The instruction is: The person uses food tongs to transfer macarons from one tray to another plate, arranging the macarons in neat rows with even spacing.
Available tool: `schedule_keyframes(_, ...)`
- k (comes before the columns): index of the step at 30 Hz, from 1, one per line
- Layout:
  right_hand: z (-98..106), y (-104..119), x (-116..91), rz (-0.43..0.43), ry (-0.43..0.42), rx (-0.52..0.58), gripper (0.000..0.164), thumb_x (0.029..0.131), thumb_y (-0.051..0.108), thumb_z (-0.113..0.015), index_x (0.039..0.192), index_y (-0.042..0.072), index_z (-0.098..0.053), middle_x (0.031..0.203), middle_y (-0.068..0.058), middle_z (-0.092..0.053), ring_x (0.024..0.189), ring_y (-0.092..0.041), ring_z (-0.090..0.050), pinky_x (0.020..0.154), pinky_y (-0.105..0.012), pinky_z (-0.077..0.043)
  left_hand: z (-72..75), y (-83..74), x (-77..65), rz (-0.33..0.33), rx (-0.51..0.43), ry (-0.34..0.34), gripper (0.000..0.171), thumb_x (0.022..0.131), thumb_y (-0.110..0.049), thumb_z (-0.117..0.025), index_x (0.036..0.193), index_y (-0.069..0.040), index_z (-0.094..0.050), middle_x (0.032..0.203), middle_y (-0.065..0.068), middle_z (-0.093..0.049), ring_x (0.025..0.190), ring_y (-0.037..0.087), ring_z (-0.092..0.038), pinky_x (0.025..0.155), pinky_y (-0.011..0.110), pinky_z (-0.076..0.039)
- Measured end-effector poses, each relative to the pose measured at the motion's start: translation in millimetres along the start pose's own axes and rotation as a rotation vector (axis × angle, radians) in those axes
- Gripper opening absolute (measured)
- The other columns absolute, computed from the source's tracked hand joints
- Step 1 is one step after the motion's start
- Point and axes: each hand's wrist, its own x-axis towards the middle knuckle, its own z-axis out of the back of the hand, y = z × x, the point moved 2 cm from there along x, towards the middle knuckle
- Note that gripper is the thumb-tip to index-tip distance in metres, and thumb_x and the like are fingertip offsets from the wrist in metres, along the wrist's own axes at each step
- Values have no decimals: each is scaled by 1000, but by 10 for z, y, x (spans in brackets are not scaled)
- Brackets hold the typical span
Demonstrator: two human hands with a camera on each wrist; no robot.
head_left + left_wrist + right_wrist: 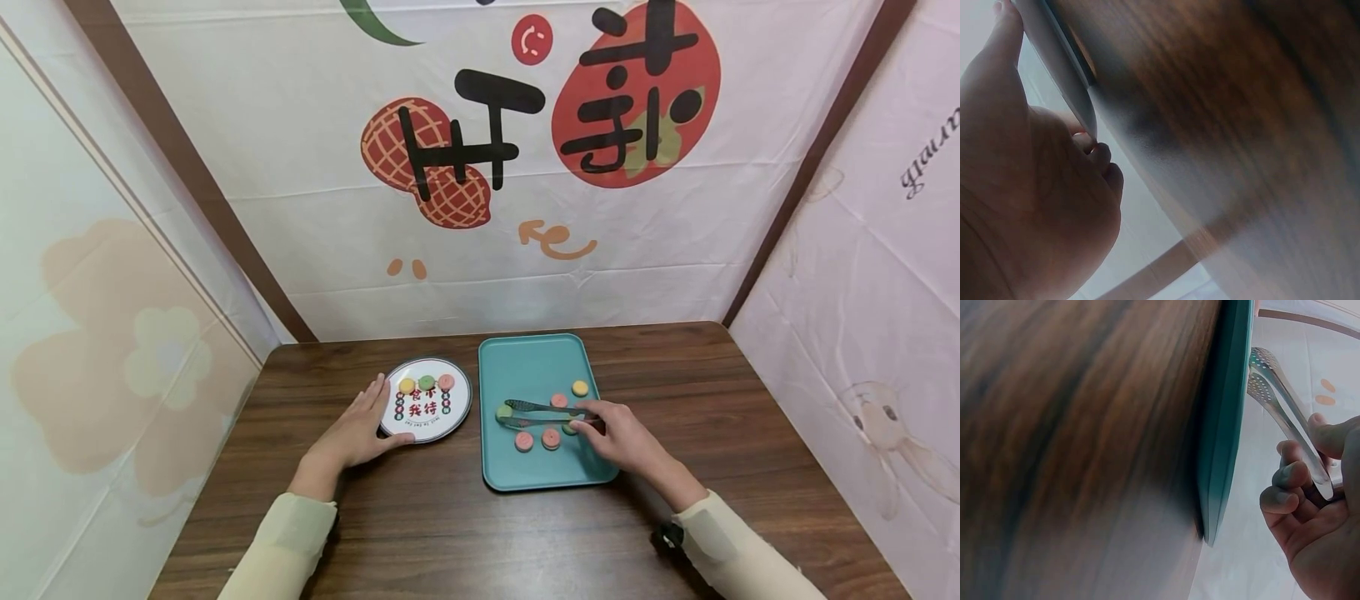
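In the head view my right hand [624, 435] pinches metal tongs [1297, 425] between thumb and fingers over the teal tray [528, 358]. The tongs' arms are spread, their tips on either side of a green macaron [503, 412] near the tray's left edge. Two pink macarons, one [523, 442] beside the other [551, 439], lie below the tongs. My left hand [352, 429] rests at the left rim of a round white plate [442, 427], thumb along its lower edge. On the plate a yellow macaron [407, 386], a green macaron [426, 382] and a pink macaron [446, 382] form a row.
Another pink macaron [558, 401], a yellow macaron [580, 387] and a green macaron [571, 427], partly covered by the tongs, lie on the tray's right half. Both plate and tray stand on a dark wooden table [420, 517]. Printed fabric walls [645, 250] enclose its back and sides.
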Motion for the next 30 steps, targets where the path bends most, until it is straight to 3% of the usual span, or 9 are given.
schedule_keyframes(5, -26, 25, 22, 8, -23, 2, 21, 104, 16, -74, 119, 2, -75, 68, 12, -50, 58, -2, -44, 52, -25, -43, 4, -3, -5, 4, -7, 2, 129, 91, -83, -62, 170, 4, -8, 179, 23, -3, 165, 41, -9, 133, 58, -15)
schedule_keyframes(12, -61, 60, 48, 24, -50, 29, 28, 101, 10, -76, 127, -2, -75, 77, -1, -66, 61, -2, -49, 52, -25, -47, 21, -14, -10, 11, -17, 6, 129, 91, -82, -63, 170, 4, -9, 179, 23, -3, 165, 41, -9, 133, 59, -16)
schedule_keyframes(19, -97, 80, 82, 14, -40, 27, 34, 104, 17, -74, 133, -1, -73, 73, 10, -59, 59, -3, -49, 52, -25, -46, 23, -8, -17, 23, -18, 16, 129, 91, -82, -63, 170, 3, -7, 179, 23, -2, 165, 41, -8, 133, 59, -16)
schedule_keyframes(26, -128, 127, 140, 18, -39, 49, 37, 106, 22, -72, 137, 0, -71, 68, 11, -50, 56, -3, -40, 50, -24, -40, 22, -2, -15, 22, -17, 19, 128, 92, -81, -63, 170, 4, -8, 179, 23, -2, 165, 41, -8, 133, 59, -16)
schedule_keyframes(30, -153, 158, 178, 31, -52, 36, 35, 106, 23, -71, 133, 1, -73, 76, 8, -59, 62, -3, -46, 55, -25, -44, 26, -4, -6, 20, -16, 19, 128, 92, -81, -63, 170, 4, -8, 179, 23, -2, 165, 41, -9, 133, 59, -16)
